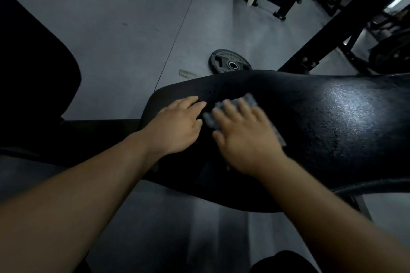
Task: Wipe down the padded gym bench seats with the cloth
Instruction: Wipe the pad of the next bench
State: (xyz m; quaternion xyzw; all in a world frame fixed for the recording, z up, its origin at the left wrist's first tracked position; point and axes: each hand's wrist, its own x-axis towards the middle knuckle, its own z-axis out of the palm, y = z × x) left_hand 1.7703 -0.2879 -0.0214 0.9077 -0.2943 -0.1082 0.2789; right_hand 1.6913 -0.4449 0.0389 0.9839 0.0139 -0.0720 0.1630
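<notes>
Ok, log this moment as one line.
step: wiping bench pad | right hand: flat on cloth | left hand: resting on bench pad beside cloth | floor: weight plate beyond bench pad

We see the bench pad (321, 139) covered in a black, leather-like skin with a fine pebbled grain. It is dull over most of its length and turns glossy where light strikes it. The cloth (209, 121) on it looks grey and soft, with a nubbly weave (blur hides the detail). The weight plate (221, 60) looks to us like matt black rubber around a bright metal ring. The floor (133, 17) is grey, smooth and matt. The rack beam (332, 26) is black-painted metal with dull bolts.
</notes>
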